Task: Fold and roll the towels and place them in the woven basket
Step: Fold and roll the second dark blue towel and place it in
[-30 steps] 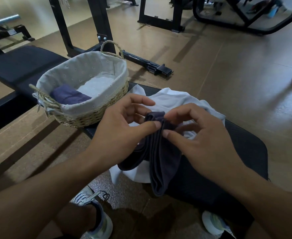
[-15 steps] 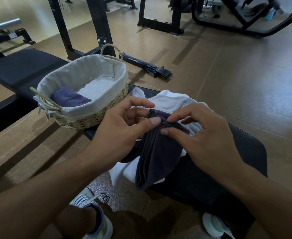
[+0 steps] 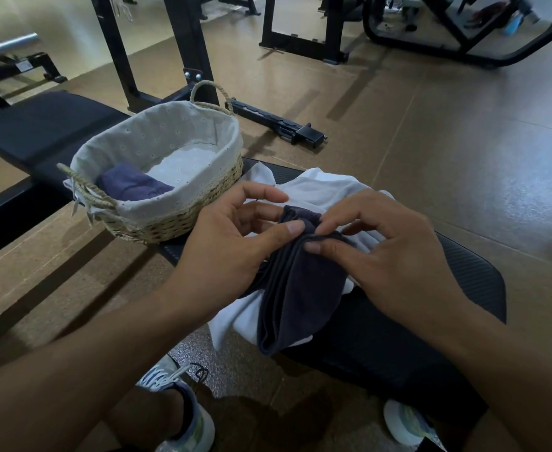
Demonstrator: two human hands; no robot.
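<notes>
A folded dark grey towel (image 3: 300,288) hangs over the front of a black padded bench (image 3: 398,321). My left hand (image 3: 232,252) pinches its top edge between thumb and fingers. My right hand (image 3: 385,256) pinches the same edge from the right. Under the dark towel lies a white towel (image 3: 323,190). The woven basket (image 3: 170,220) with its pale cloth liner stands on the bench to the left. A rolled blue-purple towel (image 3: 131,187) lies inside it at the near left end.
Black gym frames (image 3: 183,44) rise behind the basket, and a black bar (image 3: 278,122) lies on the brown floor. A second black bench pad (image 3: 39,125) is at far left. My shoes (image 3: 183,406) are on the floor below the bench.
The hanging part of the dark towel has shortened and widened as its top edge was gathered between my thumbs. Both hands stay on that edge.
</notes>
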